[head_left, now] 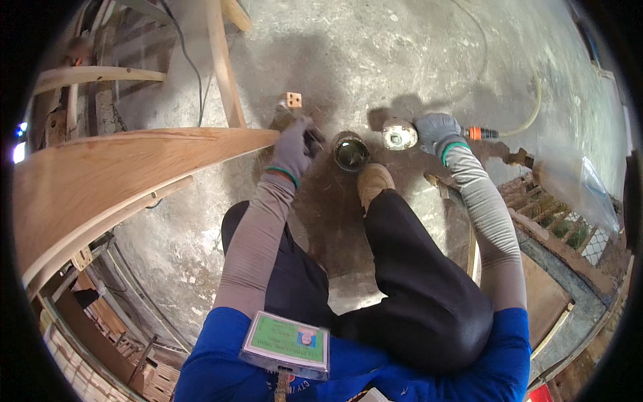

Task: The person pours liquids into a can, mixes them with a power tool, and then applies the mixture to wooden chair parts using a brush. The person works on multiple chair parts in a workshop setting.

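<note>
My right hand, in a grey glove with a green cuff, is closed round a hose-fed air tool. The tool's round, pale, stained head points left, just above the floor or touching it; I cannot tell which. An orange and black hose coupling sticks out on the hand's other side. My left hand, gloved alike, has its fingers curled beside the wooden panel's tip; what they hold, if anything, is hidden. Between the hands stands an open round container with dark contents. Beyond my left hand lies an orange block with holes.
A long curved wooden panel juts in from the left, near my left forearm. Wooden legs and a black cable are beyond it. A pale hose runs off right. Clear plastic sheeting and a wire-mesh crate stand at right.
</note>
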Demonstrator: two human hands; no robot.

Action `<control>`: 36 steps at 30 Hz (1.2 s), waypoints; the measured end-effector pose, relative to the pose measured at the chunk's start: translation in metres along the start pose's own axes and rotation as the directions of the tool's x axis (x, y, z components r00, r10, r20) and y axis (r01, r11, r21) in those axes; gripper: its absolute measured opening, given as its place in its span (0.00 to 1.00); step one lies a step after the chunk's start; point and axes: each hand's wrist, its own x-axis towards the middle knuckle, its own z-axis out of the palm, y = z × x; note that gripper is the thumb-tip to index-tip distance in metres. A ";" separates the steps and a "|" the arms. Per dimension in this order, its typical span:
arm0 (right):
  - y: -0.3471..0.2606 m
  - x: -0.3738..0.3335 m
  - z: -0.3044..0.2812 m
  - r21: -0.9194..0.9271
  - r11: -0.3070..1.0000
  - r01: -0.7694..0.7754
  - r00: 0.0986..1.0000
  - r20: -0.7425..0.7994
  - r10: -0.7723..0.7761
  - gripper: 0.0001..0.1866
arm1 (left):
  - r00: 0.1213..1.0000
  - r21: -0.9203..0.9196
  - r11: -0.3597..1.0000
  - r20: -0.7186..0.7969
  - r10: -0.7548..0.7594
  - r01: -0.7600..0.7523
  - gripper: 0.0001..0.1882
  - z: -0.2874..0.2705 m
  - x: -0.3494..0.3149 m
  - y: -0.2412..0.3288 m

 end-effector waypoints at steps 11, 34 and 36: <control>0.012 0.002 0.014 0.026 0.998 -0.049 0.998 0.029 0.048 0.16 | 0.937 0.191 0.982 0.341 -0.077 0.011 0.11 0.027 -0.002 -0.016; -0.001 -0.025 0.018 0.039 0.999 0.021 0.959 -0.285 -0.009 0.17 | 0.989 -0.043 0.999 0.146 -0.015 0.021 0.17 0.008 -0.061 -0.021; -0.009 -0.045 0.009 0.106 0.992 0.071 0.905 -0.425 -0.020 0.12 | 0.984 -0.022 1.000 0.178 -0.012 0.016 0.17 0.002 -0.063 -0.019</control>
